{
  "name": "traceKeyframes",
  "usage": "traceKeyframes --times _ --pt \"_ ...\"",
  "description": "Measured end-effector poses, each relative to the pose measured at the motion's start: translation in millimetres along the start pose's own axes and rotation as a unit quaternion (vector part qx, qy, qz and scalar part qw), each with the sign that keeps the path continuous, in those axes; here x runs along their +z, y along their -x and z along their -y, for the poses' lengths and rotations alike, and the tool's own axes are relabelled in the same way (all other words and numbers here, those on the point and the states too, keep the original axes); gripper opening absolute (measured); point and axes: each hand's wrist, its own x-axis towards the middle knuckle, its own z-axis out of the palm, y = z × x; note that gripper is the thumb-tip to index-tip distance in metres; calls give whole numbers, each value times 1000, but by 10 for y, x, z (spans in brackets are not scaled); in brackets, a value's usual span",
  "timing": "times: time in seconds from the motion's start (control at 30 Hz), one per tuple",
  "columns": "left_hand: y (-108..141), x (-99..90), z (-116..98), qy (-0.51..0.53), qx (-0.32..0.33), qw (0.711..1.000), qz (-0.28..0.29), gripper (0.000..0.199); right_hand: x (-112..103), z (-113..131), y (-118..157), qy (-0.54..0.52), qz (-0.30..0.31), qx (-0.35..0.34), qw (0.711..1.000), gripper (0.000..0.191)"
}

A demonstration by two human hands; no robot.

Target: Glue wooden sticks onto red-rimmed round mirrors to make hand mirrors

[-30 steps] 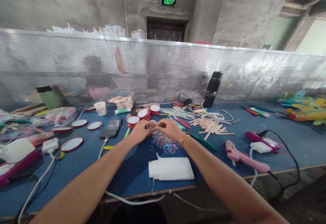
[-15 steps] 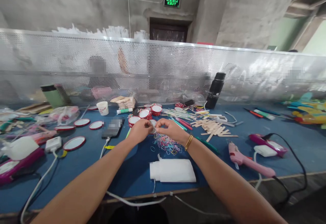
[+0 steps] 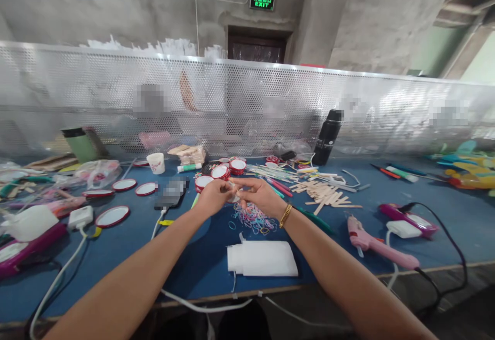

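Both my hands meet above the middle of the blue table. Fingers of my left hand are closed on a small whitish, partly see-through piece, its kind too small and covered to tell. My right hand, with a gold bracelet on the wrist, pinches the same piece from the other side. Just below and to the right lies a pile of coloured rubber bands. Red-rimmed round tins with white insides sit behind my left hand. A flat white wrapped packet lies nearer to me.
Wooden sticks and a black bottle are behind on the right. A pink glue gun with its cord lies at right. At left are a phone, a paper cup and round lids. A perforated metal screen bounds the back.
My hands have drawn slightly closer together around the small piece, and the right fingers have shifted a little to the left. The things on the table stay where they were.
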Motion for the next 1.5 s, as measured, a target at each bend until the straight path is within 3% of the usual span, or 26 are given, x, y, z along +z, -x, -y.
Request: traceKeyframes --times 0.17,0.23,0.4,0.53,0.9,1.3,1.5 --pt "-24 -10 -16 -6 31 999 17 8 -113 52 -29 63 -84 -58 993 63" --pt "-43 -41 -1 5 36 999 0 15 -175 66 -29 120 -103 -75 985 71" --pt "-67 -77 -2 67 -11 996 -58 40 -256 -21 -21 317 -107 -107 936 92" --pt "-45 -48 -47 108 -33 992 -49 38 -193 -105 -23 374 -86 -88 919 99" --pt "88 -21 -267 200 -113 973 29 37 -67 -134 -46 365 -67 -96 924 92" --pt "106 -9 -289 213 -112 970 22 40 -69 -122 -42 348 -60 -63 934 84" --pt "120 -14 -345 249 -103 963 -2 39 -61 -93 -41 257 -59 -59 963 79"
